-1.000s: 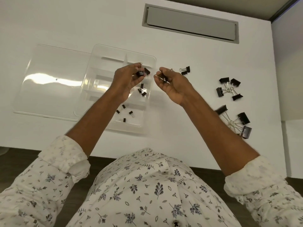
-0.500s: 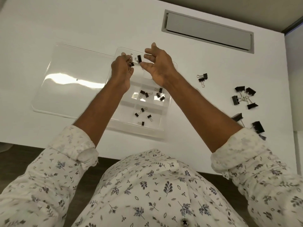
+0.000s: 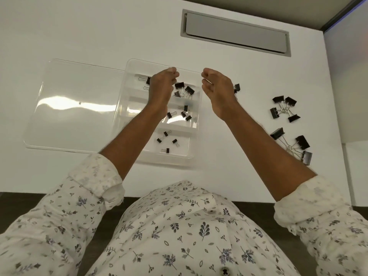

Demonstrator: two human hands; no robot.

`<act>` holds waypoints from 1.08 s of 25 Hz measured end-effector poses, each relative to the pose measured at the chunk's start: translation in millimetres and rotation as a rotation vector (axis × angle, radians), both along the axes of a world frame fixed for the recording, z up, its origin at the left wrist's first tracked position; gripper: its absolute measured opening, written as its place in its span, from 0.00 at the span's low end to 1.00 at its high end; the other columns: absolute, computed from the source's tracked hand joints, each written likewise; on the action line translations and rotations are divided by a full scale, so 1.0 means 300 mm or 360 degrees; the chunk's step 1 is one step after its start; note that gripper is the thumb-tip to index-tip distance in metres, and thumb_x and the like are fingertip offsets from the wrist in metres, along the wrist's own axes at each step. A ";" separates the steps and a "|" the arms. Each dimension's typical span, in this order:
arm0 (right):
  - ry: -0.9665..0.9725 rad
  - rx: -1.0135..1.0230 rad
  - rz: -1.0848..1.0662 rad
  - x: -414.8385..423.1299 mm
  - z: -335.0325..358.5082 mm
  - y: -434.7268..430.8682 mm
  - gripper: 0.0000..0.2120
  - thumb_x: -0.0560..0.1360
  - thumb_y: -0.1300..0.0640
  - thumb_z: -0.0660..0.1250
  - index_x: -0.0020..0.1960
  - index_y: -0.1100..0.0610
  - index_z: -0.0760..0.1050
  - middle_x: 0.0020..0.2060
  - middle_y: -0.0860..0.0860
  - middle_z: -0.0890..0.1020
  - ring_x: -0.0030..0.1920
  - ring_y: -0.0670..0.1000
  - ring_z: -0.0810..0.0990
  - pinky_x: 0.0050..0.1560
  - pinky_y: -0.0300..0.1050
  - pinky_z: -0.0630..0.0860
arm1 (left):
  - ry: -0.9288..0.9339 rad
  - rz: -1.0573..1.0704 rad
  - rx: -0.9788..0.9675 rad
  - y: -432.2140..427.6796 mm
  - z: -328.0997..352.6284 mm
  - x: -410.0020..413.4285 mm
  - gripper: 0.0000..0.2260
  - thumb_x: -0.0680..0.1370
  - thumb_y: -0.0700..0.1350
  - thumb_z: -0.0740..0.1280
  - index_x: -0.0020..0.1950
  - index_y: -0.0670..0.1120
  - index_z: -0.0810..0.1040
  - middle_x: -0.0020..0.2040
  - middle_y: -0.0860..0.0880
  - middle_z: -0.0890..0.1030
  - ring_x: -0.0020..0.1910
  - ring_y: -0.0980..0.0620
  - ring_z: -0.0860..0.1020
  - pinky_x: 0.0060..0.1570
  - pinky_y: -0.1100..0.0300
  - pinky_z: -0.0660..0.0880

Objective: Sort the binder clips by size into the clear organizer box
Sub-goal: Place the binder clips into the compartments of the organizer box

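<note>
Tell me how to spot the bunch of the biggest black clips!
Start at the clear plastic organizer box on the white table, then look far right, past the person's right forearm. There, a bunch of mid-sized black metal binder clips lies farther away; yours is the nearer bunch, with the widest clips.

Clear organizer box (image 3: 127,76) on white table (image 3: 219,160), lid (image 3: 79,108) lying open flat to its left. Black binder clips in three compartments: medium clips (image 3: 182,87) far, smaller clips (image 3: 186,114) middle, smallest clips (image 3: 166,140) near. Left hand (image 3: 161,86) over the far compartment, fingers curled, half hiding one clip (image 3: 147,80) there; grip cannot be told. Right hand (image 3: 217,90) just right of the box, fingers curled; contents unclear. On the table right: a single clip (image 3: 237,88), large clips (image 3: 283,108), largest clips (image 3: 294,146).
</note>
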State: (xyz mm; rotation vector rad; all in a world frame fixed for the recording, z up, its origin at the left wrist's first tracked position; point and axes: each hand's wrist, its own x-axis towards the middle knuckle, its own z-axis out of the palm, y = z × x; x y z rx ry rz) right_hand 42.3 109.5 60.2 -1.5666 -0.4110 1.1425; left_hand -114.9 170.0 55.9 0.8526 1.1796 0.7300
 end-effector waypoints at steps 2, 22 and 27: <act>-0.0366 -0.0025 -0.0003 0.097 -0.047 -0.059 0.10 0.81 0.60 0.62 0.59 0.54 0.80 0.56 0.49 0.81 0.56 0.48 0.78 0.63 0.40 0.74 | 0.0034 -0.0157 0.0096 -0.043 -0.007 0.068 0.11 0.81 0.46 0.65 0.61 0.48 0.83 0.58 0.51 0.85 0.58 0.54 0.82 0.62 0.59 0.77; -0.2196 -0.0507 0.0756 0.538 -0.305 -0.371 0.12 0.76 0.69 0.62 0.59 0.64 0.77 0.58 0.60 0.76 0.56 0.61 0.75 0.46 0.57 0.80 | 0.1016 -0.1197 0.1132 -0.229 -0.243 0.576 0.16 0.82 0.41 0.66 0.69 0.38 0.77 0.68 0.41 0.78 0.69 0.43 0.74 0.69 0.57 0.66; -0.2057 -0.0362 0.0739 0.555 -0.320 -0.413 0.05 0.76 0.65 0.66 0.52 0.62 0.76 0.54 0.57 0.78 0.53 0.59 0.77 0.48 0.56 0.77 | 0.1199 -0.1282 0.1281 -0.279 -0.295 0.592 0.12 0.79 0.45 0.71 0.61 0.43 0.81 0.60 0.46 0.80 0.63 0.45 0.73 0.57 0.51 0.75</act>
